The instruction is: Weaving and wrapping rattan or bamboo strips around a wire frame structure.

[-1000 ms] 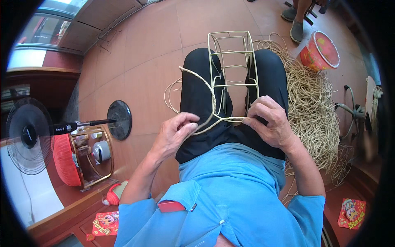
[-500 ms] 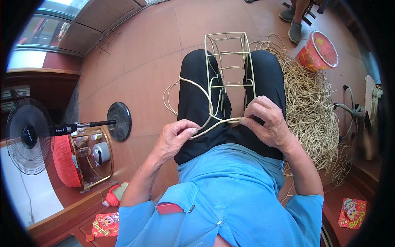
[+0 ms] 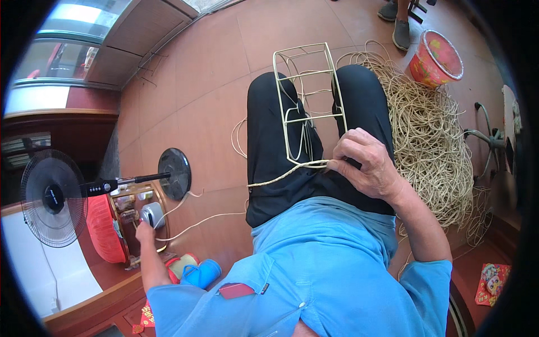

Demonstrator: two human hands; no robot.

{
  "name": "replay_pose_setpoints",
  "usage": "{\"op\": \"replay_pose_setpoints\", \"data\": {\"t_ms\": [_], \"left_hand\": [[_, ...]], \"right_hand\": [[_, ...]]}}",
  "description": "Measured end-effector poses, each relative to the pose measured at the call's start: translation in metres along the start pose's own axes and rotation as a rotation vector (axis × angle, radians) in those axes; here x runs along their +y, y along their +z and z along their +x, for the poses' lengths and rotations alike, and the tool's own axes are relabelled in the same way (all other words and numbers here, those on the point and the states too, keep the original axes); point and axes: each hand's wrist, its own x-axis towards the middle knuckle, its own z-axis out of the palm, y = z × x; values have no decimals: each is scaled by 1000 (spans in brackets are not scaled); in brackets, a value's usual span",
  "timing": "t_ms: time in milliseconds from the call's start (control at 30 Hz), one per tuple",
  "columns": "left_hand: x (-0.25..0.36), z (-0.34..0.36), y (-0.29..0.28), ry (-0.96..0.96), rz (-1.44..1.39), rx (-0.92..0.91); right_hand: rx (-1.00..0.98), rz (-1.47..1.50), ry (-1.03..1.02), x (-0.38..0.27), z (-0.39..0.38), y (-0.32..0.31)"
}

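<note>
In the head view, the right hand (image 3: 365,160) pinches the pale cord (image 3: 281,178) between thumb and fingers, at the near end of the wire frame (image 3: 314,118), which is between the knees. The left hand (image 3: 146,231) is stretched far to the left side, closed on cord also. A large cord heap (image 3: 432,146) lies beside the right leg.

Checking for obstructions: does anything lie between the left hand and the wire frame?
Yes: as this camera sees it, the black-trousered left thigh lies between the left hand, out to the left, and the wire frame.
</note>
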Motion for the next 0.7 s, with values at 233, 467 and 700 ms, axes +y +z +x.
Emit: {"op": "replay_pose_setpoints", "data": {"t_ms": [233,467,700], "left_hand": [[281,-163,-239,859,-1256,129],[405,-301,-324,1646,-861,336],[430,-285,-351,1693,-1112,355]], "right_hand": [[15,-36,8,-5,0,4],[24,-39,23,-4,-3,6],[68,-5,-59,-3,-5,4]]}}
